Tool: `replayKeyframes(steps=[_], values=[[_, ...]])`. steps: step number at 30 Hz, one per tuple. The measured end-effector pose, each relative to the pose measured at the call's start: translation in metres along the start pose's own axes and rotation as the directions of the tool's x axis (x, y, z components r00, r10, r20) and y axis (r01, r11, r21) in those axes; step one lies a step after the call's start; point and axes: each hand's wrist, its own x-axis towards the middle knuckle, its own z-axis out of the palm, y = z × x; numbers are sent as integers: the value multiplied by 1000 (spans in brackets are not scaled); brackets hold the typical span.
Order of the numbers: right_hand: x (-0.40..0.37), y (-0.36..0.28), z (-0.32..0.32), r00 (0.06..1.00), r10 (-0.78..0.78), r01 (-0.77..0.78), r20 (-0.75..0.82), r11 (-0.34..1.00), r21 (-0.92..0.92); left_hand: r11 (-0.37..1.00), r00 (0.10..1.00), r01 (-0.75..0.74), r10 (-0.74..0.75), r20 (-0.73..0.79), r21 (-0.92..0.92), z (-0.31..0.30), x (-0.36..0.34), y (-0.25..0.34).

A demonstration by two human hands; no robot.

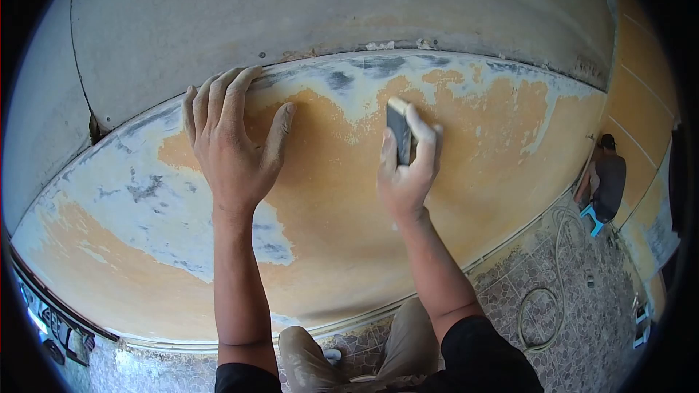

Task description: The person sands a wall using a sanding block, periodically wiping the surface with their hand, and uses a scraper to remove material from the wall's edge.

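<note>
My left hand [231, 142] lies with fingers spread on the upper part of a curved panel [335, 204], its fingertips close to the seam along the top. The panel's surface is patchy, with orange-tan areas, white areas and dark grey scuffs. To the right, my right hand [412, 175] grips a dark grey sanding block [396, 127] between thumb and fingers, held against the panel. Pale dust coats the fingers of both hands. The block's underside is hidden.
Above the seam runs a grey panel [349, 7]. At the far right a person [609, 178] sits on a blue stool [595, 218] beside an orange wall. A coiled hose [540, 320] lies on the patterned floor [582, 298] at lower right.
</note>
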Motion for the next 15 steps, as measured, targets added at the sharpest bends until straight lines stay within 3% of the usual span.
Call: replayKeyframes(steps=[3, 4, 6, 10, 12, 15], values=[[82, 8, 7, 977, 209, -203, -36, 971, 128, 1000, 1000, 10, -10, -19, 10, 3, 0, 0], [84, 10, 7, 978, 208, -202, -32, 971, 128, 1000, 1000, 11, -10, -20, 11, 4, -1, 0], [85, 11, 9, 988, 143, -141, -57, 989, 33, 1000, 1000, 11, -10, -20, 15, 4, -1, -1], [-4, 0, -4, 999, -10, 9, -44, 1000, -30, 1000, 999, 26, -25, -32, 10, 5, -2, 0], [-12, 4, -12, 995, -98, 98, 23, 995, -34, 1000, 999, 25, -24, -30, 12, 5, -1, 0], [61, 19, -6, 987, 156, -155, -30, 987, 39, 1000, 1000, 9, -9, -12, 17, 3, -1, -1]])
